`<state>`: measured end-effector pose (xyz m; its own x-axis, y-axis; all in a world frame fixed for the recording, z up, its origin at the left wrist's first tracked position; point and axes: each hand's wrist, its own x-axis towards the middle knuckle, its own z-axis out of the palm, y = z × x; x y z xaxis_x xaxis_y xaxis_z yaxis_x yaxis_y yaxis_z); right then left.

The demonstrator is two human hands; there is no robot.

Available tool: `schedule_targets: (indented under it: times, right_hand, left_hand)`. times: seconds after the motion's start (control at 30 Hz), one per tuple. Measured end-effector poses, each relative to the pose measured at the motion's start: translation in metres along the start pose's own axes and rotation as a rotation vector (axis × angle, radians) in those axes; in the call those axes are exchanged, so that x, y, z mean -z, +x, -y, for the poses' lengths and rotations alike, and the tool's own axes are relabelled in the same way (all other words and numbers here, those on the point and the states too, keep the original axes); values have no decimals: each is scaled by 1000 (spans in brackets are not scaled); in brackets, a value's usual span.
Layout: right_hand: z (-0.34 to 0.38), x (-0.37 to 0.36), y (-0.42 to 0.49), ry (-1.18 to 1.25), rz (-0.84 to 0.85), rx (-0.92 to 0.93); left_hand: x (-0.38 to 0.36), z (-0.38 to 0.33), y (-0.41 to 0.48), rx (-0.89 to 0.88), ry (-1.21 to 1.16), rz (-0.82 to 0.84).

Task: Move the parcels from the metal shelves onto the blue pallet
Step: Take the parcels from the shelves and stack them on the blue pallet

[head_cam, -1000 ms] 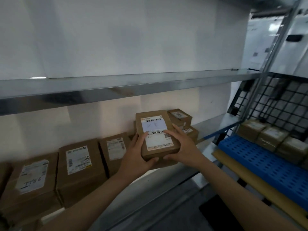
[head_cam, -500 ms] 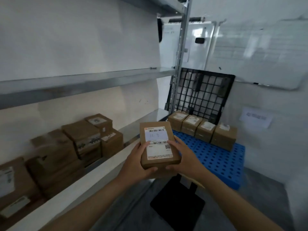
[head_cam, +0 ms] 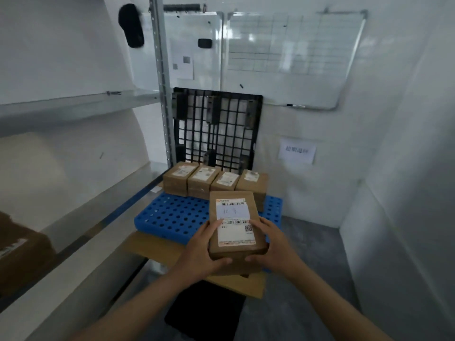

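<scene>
Head view, my left hand [head_cam: 205, 252] and right hand [head_cam: 275, 244] both grasping a labelled parcel [head_cam: 235, 225], blue pallet [head_cam: 172, 217] just beyond my knuckles, four parcels [head_cam: 214, 180] farther ahead

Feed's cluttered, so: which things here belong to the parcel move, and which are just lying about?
Job: held parcel, left hand, right hand, blue pallet, four parcels on it, shelf parcel at left.
Lying about: black pallet, whiteboard, paper notice, cardboard sheet.
</scene>
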<state>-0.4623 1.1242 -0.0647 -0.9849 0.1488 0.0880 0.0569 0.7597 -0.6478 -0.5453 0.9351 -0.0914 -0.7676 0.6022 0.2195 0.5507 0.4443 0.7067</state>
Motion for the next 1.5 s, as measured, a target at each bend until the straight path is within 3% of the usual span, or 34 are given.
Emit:
schedule_targets:
  times: [0.53, 0.77, 0.9, 1.2, 1.5]
  right_hand:
    - [-120, 70, 118, -91, -254, -264]
    - [-173, 80, 144, -56, -275, -350]
    - [-208, 88, 173, -70, -243, -371]
    - [-287, 92, 249, 11, -119, -406]
    - [-329, 71, 284, 109, 31, -394]
  left_hand:
    - [-93, 11, 243, -248, -116, 337]
    - [-142, 20, 302, -276, 1, 430]
    - [-166, 28, 340, -256, 142, 435]
    - [-206, 55, 409, -87, 212, 534]
    - [-224, 75, 422, -23, 449, 547]
